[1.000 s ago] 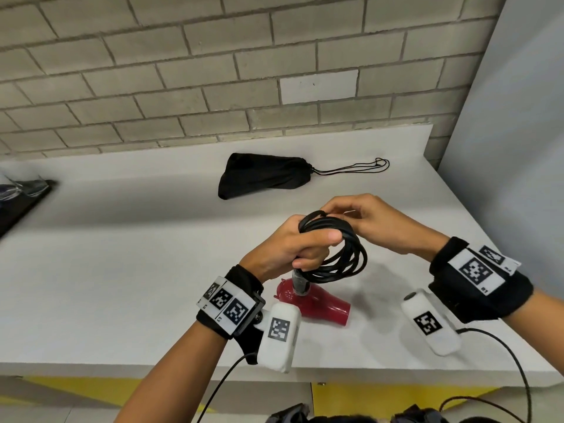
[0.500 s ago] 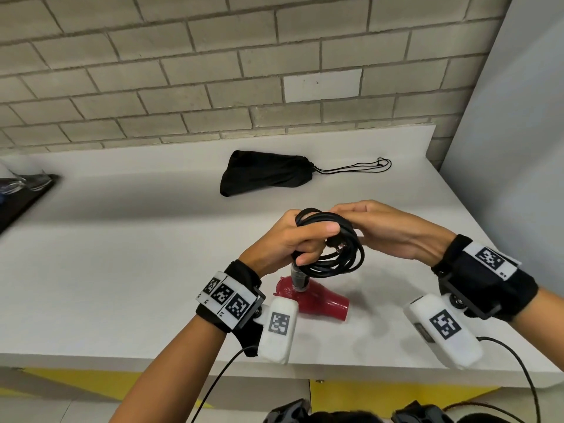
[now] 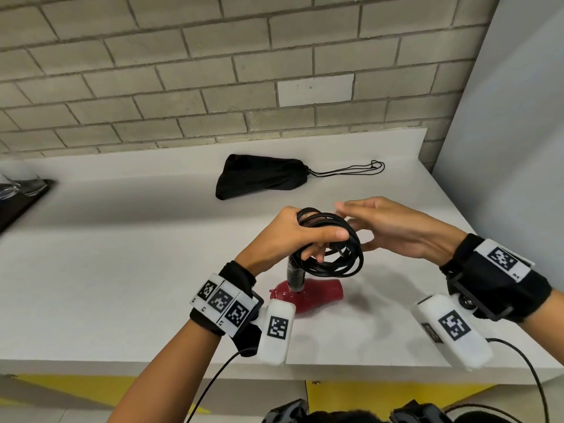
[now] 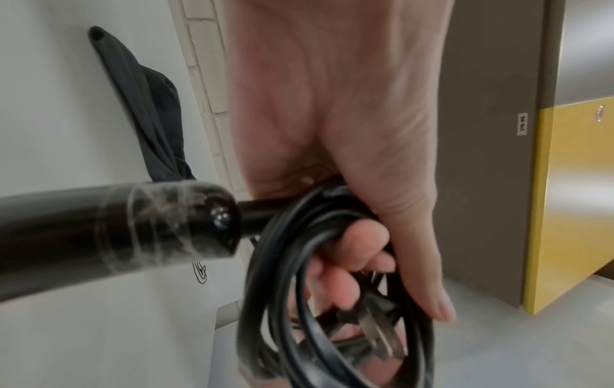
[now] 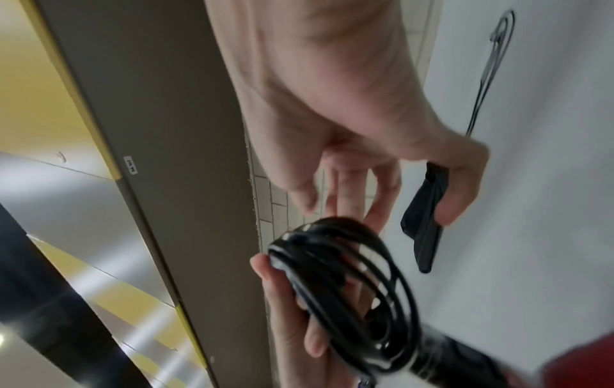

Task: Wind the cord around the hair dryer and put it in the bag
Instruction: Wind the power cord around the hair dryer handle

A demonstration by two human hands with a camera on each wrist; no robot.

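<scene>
The red hair dryer (image 3: 317, 293) rests on the white counter (image 3: 122, 270), its black handle (image 3: 295, 274) pointing up. My left hand (image 3: 293, 239) grips the coiled black cord (image 3: 335, 254) above the handle, thumb over the loops, fingers through them. The plug (image 4: 378, 330) lies inside the coil (image 4: 299, 302), beside the handle (image 4: 116, 231). My right hand (image 3: 384, 227) hovers just right of the coil, fingers spread, holding nothing; the right wrist view shows it (image 5: 365, 183) above the coil (image 5: 349, 283). The black drawstring bag (image 3: 262, 178) lies flat farther back.
The bag's drawstring (image 3: 351, 169) trails right toward a grey panel (image 3: 503, 148). A brick wall (image 3: 213, 71) backs the counter. A dark tray with clear items (image 3: 18, 193) sits at the far left. Yellow cabinet fronts (image 3: 76, 389) lie below the counter edge.
My right hand has let go of the cord and opened, drawing slightly right. The left hand keeps the coil, now a little lower over the handle.
</scene>
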